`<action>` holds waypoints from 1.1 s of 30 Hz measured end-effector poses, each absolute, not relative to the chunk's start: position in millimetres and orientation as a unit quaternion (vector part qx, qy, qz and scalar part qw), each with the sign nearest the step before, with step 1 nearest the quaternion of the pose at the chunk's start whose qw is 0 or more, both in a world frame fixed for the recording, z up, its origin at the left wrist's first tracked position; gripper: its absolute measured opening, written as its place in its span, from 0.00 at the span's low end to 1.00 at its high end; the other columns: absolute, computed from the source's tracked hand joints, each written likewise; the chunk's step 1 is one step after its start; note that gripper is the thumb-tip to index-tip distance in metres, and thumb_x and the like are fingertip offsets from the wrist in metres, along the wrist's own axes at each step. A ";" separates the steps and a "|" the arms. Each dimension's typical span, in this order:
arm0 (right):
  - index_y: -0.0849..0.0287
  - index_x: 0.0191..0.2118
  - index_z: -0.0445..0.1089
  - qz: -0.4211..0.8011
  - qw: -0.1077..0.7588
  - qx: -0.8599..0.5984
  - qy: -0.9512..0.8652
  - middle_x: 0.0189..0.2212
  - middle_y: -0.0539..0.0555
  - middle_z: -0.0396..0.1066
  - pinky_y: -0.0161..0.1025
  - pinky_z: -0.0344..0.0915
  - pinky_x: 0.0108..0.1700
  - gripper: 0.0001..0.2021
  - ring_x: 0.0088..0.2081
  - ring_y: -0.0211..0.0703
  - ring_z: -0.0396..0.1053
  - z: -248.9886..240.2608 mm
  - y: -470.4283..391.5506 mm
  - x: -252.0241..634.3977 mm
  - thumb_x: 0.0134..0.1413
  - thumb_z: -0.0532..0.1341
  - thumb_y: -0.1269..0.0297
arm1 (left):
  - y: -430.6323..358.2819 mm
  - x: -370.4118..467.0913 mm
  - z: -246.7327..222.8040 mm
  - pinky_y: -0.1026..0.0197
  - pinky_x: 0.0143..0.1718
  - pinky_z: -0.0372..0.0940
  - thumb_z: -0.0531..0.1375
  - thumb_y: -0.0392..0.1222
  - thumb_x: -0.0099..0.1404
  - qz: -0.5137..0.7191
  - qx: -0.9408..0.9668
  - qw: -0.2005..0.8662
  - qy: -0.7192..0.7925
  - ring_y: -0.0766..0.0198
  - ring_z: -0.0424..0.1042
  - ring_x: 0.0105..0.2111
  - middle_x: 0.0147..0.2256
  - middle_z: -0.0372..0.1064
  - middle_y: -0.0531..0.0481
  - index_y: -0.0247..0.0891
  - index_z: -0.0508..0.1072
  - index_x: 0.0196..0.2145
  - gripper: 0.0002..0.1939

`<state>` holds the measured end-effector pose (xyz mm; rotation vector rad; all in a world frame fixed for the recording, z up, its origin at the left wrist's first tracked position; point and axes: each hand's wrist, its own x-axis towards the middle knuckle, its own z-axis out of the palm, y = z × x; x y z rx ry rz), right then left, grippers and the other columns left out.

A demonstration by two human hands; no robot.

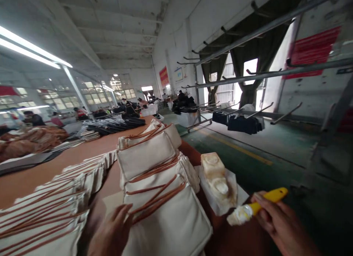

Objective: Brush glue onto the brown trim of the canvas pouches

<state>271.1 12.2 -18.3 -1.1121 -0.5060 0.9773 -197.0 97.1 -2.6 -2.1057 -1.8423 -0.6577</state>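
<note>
My right hand (278,219) grips a paintbrush (249,212) by its yellow handle, with whitish residue caked on its bristle end. Left of the brush, a residue-coated container (217,175) sits on a pale sheet at the table's edge. My left hand (113,230) is at the left edge of the nearest cream bag (168,219), close to its brown straps (160,201). Its fingers look extended, though partly blurred, and I see nothing held in them. More cream bags (146,149) are stacked behind the nearest one.
Overlapping cream pieces with brown straps (57,201) cover the left of the brown table (113,133). Black items (118,125) lie farther back. A metal rack with prongs (248,78) stands to the right, dark bags (244,123) hanging low. People work in the background.
</note>
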 end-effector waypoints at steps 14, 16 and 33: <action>0.59 0.38 0.72 0.214 0.558 -0.535 -0.597 0.28 0.53 0.70 0.38 0.64 0.33 0.17 0.29 0.46 0.68 -32.0 99.0 311.4 0.64 0.55 0.50 | 137.9 -18.7 -3.3 0.59 0.44 0.61 0.55 0.43 0.69 -0.111 -0.772 0.066 -0.622 0.57 0.70 0.44 0.42 0.70 0.47 0.44 0.74 0.43 0.09; 0.58 0.36 0.73 0.200 0.541 -0.527 -0.625 0.31 0.54 0.73 0.40 0.65 0.39 0.16 0.34 0.49 0.70 -39.4 112.1 305.2 0.62 0.56 0.52 | 136.6 -14.8 -0.6 0.58 0.42 0.60 0.55 0.43 0.69 -0.094 -0.765 0.076 -0.632 0.56 0.69 0.44 0.42 0.70 0.47 0.42 0.73 0.42 0.09; 0.54 0.42 0.74 0.136 0.423 -0.428 -0.787 0.34 0.54 0.69 0.41 0.64 0.41 0.08 0.37 0.48 0.68 -48.6 83.3 314.1 0.64 0.56 0.64 | 126.6 -12.6 -11.0 0.56 0.43 0.57 0.55 0.41 0.67 -0.108 -0.765 0.075 -0.630 0.54 0.67 0.46 0.44 0.69 0.46 0.42 0.70 0.42 0.07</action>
